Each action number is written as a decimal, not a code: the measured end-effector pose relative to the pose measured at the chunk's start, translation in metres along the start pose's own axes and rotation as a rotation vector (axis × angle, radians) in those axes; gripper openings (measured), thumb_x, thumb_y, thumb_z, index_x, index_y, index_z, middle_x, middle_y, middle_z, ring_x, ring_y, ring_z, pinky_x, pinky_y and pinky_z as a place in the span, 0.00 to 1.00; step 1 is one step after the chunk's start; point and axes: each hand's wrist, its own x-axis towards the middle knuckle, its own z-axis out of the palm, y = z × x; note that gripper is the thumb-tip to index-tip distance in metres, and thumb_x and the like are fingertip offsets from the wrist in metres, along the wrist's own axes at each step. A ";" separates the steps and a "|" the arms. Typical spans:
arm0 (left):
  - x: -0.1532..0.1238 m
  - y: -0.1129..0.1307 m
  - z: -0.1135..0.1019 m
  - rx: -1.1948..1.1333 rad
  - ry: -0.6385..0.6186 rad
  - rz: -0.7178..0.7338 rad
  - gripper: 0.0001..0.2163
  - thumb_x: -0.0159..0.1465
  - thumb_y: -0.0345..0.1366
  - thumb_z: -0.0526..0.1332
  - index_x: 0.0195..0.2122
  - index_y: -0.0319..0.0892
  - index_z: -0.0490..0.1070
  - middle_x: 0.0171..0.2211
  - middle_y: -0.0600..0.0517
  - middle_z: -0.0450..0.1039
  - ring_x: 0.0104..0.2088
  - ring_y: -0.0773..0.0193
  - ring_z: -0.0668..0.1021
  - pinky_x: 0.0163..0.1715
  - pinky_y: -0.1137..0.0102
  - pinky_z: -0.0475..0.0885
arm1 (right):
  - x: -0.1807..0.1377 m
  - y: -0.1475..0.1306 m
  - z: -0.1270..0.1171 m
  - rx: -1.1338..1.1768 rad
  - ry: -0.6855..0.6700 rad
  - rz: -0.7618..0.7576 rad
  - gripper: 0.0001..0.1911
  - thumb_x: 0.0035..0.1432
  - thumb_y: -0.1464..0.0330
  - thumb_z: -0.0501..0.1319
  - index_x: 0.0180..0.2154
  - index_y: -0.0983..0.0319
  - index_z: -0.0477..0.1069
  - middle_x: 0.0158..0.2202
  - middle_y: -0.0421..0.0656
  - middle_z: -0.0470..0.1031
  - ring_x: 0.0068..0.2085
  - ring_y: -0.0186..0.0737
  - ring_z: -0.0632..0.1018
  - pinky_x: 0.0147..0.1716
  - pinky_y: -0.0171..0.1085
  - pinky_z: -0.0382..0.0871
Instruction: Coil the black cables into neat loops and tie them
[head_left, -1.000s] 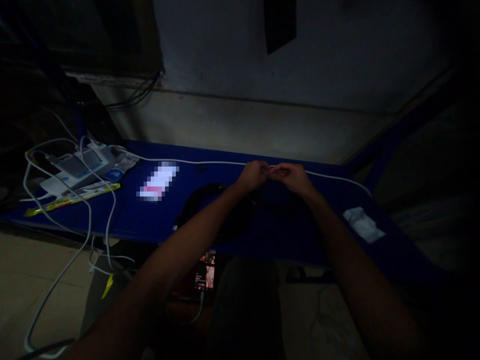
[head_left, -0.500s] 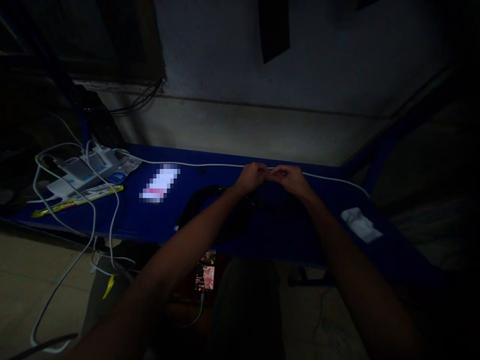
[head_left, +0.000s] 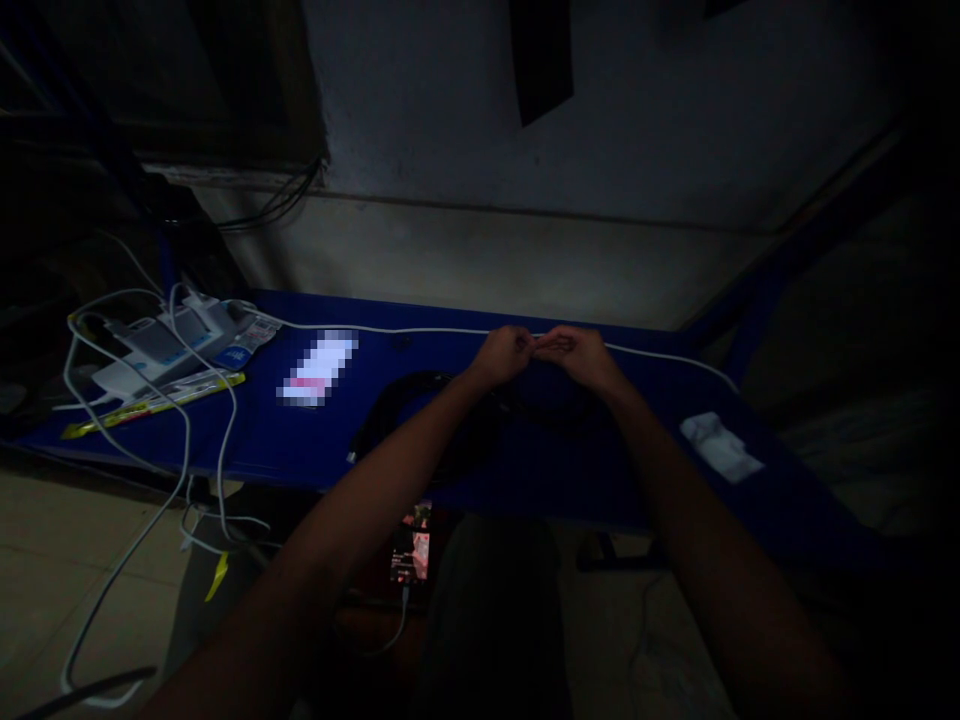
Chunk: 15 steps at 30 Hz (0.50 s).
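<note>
Beyond a black coil [head_left: 375, 412] on the blue desk [head_left: 292, 440], left hand [head_left: 501, 357] and right hand [head_left: 583, 356] meet.
The coil lies looped, partly hidden by the left forearm [head_left: 397, 455]; I judge the handling unfinished, though what is done or left is too dark to tell. Both hands are bent together at the tips; whether either grip clamps anything, I cannot tell. Well apart lie a crumpled white piece [head_left: 721, 447] at right and a power strip [head_left: 124, 378] at left; a white cord [head_left: 420, 330] passes close behind the hands, before the wall [head_left: 465, 240].

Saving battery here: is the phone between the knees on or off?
On: the phone has a lit screen showing pictures and text. A cable meets its lower end; whether it is charging, I cannot tell.
</note>
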 end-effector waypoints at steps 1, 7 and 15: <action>0.000 0.000 0.000 -0.002 0.000 -0.003 0.09 0.71 0.31 0.61 0.44 0.34 0.81 0.41 0.43 0.84 0.39 0.61 0.82 0.43 0.70 0.74 | 0.000 0.000 0.000 -0.002 0.001 0.002 0.30 0.36 0.44 0.80 0.33 0.59 0.79 0.37 0.48 0.85 0.41 0.52 0.85 0.50 0.53 0.79; 0.001 -0.005 0.003 -0.017 0.007 -0.019 0.08 0.71 0.31 0.61 0.43 0.36 0.80 0.39 0.44 0.84 0.39 0.60 0.82 0.43 0.70 0.75 | -0.002 -0.004 0.000 -0.037 0.025 0.006 0.30 0.37 0.43 0.79 0.33 0.58 0.80 0.38 0.49 0.86 0.42 0.54 0.86 0.49 0.54 0.80; 0.000 -0.004 0.001 -0.038 0.027 -0.053 0.08 0.70 0.32 0.62 0.41 0.36 0.80 0.38 0.43 0.83 0.38 0.60 0.82 0.42 0.68 0.74 | -0.004 -0.007 -0.002 -0.047 0.030 -0.021 0.26 0.41 0.44 0.79 0.32 0.57 0.83 0.37 0.47 0.86 0.39 0.53 0.85 0.47 0.53 0.81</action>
